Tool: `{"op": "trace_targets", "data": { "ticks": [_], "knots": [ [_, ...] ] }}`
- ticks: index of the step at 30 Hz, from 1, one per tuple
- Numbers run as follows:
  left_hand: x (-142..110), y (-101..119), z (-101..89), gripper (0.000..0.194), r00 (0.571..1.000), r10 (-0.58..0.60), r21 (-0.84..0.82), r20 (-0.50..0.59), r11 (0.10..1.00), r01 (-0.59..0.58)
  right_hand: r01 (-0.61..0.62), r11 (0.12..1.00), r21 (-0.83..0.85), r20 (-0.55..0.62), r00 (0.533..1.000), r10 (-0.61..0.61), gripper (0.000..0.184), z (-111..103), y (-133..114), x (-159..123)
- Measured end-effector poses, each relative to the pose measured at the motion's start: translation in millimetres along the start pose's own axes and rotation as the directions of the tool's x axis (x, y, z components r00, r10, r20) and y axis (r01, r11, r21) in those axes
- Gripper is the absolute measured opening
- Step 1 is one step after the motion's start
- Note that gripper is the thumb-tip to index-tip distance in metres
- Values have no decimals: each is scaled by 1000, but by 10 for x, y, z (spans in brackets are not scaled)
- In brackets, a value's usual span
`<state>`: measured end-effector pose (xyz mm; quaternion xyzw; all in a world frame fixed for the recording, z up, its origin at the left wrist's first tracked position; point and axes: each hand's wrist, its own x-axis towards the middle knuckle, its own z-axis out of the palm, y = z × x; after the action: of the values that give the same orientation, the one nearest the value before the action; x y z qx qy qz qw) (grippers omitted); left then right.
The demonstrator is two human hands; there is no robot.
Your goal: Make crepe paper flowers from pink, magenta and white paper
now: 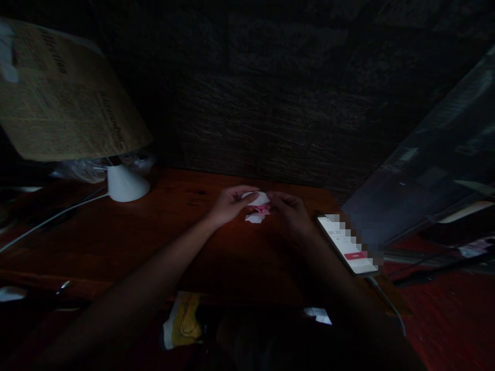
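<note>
Over the middle of the wooden table, my left hand (231, 204) grips the left end of a small white piece (258, 198), thumb across its front. The piece looks like paper or cloth; the dim light does not show which. My right hand (291, 210) has its fingers closed at the right end of the same piece. Crumpled pink material (263, 208) shows just beneath it, between the hands. Below the pink part is a second white scrap (254, 219); whether it is joined to the rest I cannot tell.
A lamp with a newsprint shade (73, 98) and white base (126, 184) stands at the left. Near the right edge of the wooden table (135, 242) lies a lit phone (346, 245) with a cable. A dark block wall (251, 103) rises behind. Something yellow (187, 319) shows below the front edge.
</note>
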<state>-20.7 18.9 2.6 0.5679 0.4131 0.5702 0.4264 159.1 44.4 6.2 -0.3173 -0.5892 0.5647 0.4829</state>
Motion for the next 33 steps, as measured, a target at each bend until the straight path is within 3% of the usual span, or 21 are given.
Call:
{"op": "trace_targets", "data": {
  "ticks": [5, 11, 14, 16, 18, 20, 22, 24, 26, 28, 31, 33],
  "knots": [
    [11, -10, -11, 37, 999, -19, -10, 34, 1000, 19, -16, 1000, -2, -3, 1000, 16, 35, -2, -8, 0],
    [17, -23, 23, 41, 999, -33, -32, -37, 999, 31, -26, 999, 27, 12, 1000, 25, 36, 83, -25, -34],
    [20, 7, 0, 40, 1000, -6, 56, -15, 998, 7, -46, 999, -8, 29, 999, 46, 32, 91, -17, -35],
    [26, 45, -74, 40, 1000, 16, 220, -27, 975, -10, -61, 998, -4, -19, 998, 61, 33, 79, -9, -26],
    [36, 80, -194, 40, 991, 65, 483, -121, 876, 2, -73, 997, 4, -74, 995, 73, 35, 62, 1, -14],
    [48, 98, -336, 42, 972, 90, 731, -217, 674, 101, -73, 997, 7, -113, 991, 73, 35, 48, 15, -4],
    [59, 96, -458, 45, 969, -25, 833, -247, 505, 225, -67, 998, 12, -137, 988, 68, 34, 42, 27, 1],
    [66, 81, -532, 42, 959, -211, 856, -189, 443, 266, -62, 998, 26, -145, 987, 65, 35, 42, 35, 4],
    [68, 63, -556, 32, 938, -336, 840, -85, 482, 249, -59, 997, 41, -153, 986, 64, 36, 46, 35, 3],
    [67, 48, -545, 20, 933, -360, 796, -11, 561, 226, -51, 998, 40, -147, 988, 56, 34, 51, 28, 1],
    [66, 43, -497, 9, 941, -337, 631, -13, 728, 269, -35, 999, -4, -117, 993, 34, 28, 59, 11, -7],
    [66, 60, -449, 9, 947, -321, 404, -32, 862, 306, -24, 999, -37, -114, 993, 19, 27, 64, 0, -13]
  ]
}}
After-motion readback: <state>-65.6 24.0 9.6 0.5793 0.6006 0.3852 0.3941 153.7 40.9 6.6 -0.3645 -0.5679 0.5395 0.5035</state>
